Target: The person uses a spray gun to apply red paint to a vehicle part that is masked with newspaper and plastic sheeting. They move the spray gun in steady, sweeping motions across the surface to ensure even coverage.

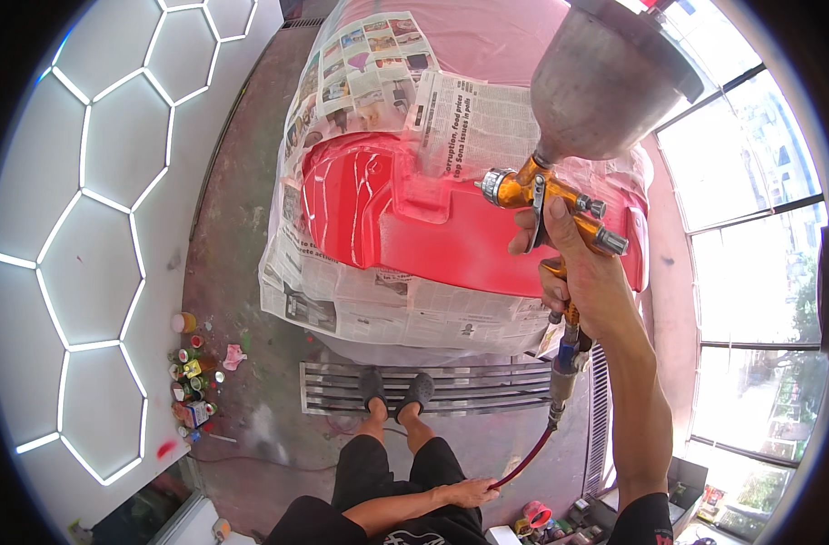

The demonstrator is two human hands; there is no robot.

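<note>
My right hand (573,254) is wrapped round the handle of a gold spray gun (532,186), fingers at its trigger. A dull metal paint cup (605,82) sits on top of the gun, whose nozzle points left. From the handle a red air hose (528,459) curves down to my left hand (471,493), closed on it near my waist. Beyond and left of the gun lies a large red moulded panel (469,241), glossy on the left and paler in the middle. Newspaper sheets (432,309) surround it, and the gun hides some of its right side.
A slatted metal floor grate (460,389) is under my feet. Paint cans and bottles (192,386) cluster on the floor at left, beside a wall with hexagonal lights (101,195). Tall windows (750,254) line the right. Pink sheeting (487,41) covers the far end.
</note>
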